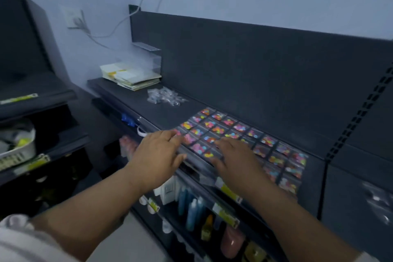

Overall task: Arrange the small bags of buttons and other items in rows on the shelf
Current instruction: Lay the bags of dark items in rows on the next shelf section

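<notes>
**A:** Where are the button bags [221, 128] now?

**B:** Laid flat in rows on the shelf [170, 117], running from about its middle toward the right end and from the back panel [234, 59] to the front edge. Bright colours show through each one.

**A:** And the hands?

**B:** Both are spread flat with the fingers straight, and neither grips anything. The left hand [159, 153] lies at the left end of the rows by the front edge, fingertips on the outermost bags. The right hand [236, 157] lies palm down over the front rows, near it. The view is smeared there, so I can't say whether they press the plastic or only brush it.

**A:** So the step is squaring up?

**B:** I'd judge so: nudging the near bags into line. It is best done with light, flat fingers, sliding one bag at a time against its neighbour. Slick plastic skates, and a hard push would ripple the whole row. The nearest bags sit right at the front edge and could slip off.

**A:** Anything left to place?

**B:** A loose heap of clear bags [164, 97] sits farther left near the back, well apart from the rows. A stack of cards [131, 78] fills the far left corner.
</notes>
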The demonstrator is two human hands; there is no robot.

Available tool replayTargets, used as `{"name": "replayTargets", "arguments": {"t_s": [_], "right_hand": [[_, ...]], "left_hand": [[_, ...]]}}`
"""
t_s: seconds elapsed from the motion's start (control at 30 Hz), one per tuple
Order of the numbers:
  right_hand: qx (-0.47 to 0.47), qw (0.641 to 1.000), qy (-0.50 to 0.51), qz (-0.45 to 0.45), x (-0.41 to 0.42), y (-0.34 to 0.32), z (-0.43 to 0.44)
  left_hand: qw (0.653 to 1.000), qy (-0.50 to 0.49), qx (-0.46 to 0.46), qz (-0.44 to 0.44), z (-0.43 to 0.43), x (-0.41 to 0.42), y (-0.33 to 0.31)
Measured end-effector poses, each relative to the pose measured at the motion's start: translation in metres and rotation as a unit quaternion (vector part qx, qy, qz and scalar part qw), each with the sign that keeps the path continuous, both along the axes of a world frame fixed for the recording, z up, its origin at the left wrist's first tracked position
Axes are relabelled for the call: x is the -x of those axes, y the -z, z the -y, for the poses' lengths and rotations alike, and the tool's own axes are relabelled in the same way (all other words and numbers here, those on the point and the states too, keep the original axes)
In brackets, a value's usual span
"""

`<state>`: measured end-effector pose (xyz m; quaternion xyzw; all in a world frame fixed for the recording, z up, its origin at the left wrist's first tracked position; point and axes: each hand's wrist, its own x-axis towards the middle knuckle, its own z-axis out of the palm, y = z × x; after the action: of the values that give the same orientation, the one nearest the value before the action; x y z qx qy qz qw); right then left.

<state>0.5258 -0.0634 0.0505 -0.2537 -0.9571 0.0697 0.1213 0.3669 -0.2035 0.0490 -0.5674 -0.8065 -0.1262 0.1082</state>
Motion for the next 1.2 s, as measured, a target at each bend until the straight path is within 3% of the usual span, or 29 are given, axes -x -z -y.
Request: {"name": "replayTargets", "arguments": {"t_s": [0.23,0.53,0.7,0.93,1.2], "right_hand": [[0.010,1.000,-0.018,0.000,0.072,-0.007,0.016],[0.032,0.999,-0.010,-0.006,0.158,-0.005,-0.027],[0.059,0.998,0.005,-0.012,0.219,0.005,-0.081],[0.089,0.995,0.039,-0.005,0.282,0.022,-0.155],[0.125,0.987,0.103,0.010,0.336,0.040,-0.204]], "left_hand": [[0.999,-0.022,-0.017,0.041,0.022,0.068,-0.002],[0.997,-0.058,-0.008,0.053,0.001,0.142,0.005],[0.995,-0.081,-0.003,0.051,-0.046,0.195,0.003],[0.989,-0.092,0.012,0.115,-0.122,0.254,0.014],[0.985,-0.052,0.011,0.166,-0.204,0.320,0.031]]}}
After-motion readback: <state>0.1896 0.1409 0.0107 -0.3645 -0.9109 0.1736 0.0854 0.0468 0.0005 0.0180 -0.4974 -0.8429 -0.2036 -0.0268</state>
